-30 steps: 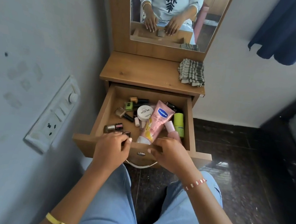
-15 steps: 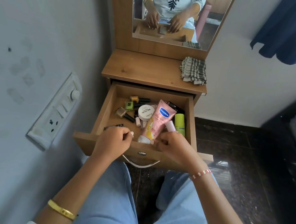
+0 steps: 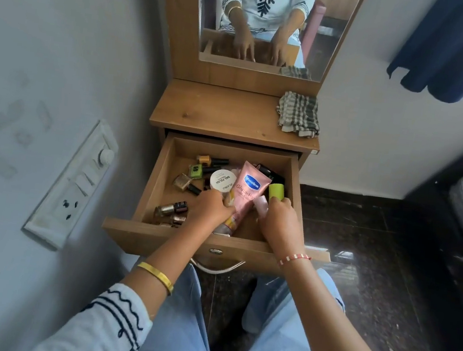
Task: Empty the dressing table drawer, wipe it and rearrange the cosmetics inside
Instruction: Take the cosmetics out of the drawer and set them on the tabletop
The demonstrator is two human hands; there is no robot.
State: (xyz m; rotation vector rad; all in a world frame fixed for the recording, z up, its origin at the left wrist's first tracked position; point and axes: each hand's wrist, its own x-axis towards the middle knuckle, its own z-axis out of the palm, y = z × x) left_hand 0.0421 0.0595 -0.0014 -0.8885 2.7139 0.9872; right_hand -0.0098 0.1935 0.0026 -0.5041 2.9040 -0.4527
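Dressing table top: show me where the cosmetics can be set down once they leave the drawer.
The table top is bare wood from its left edge across to the checked cloth at the right rear. Inside the drawer, only the back strip is free; bottles, the pink tube and both hands crowd the rest.

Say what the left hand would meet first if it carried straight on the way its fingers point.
Likely the pink Vaseline tube: the left hand points right and slightly away, fingers already at the tube's lower part. Actual contact is unclear.

Matt wood drawer [image 3: 152,182] (glossy tube [image 3: 247,190]).
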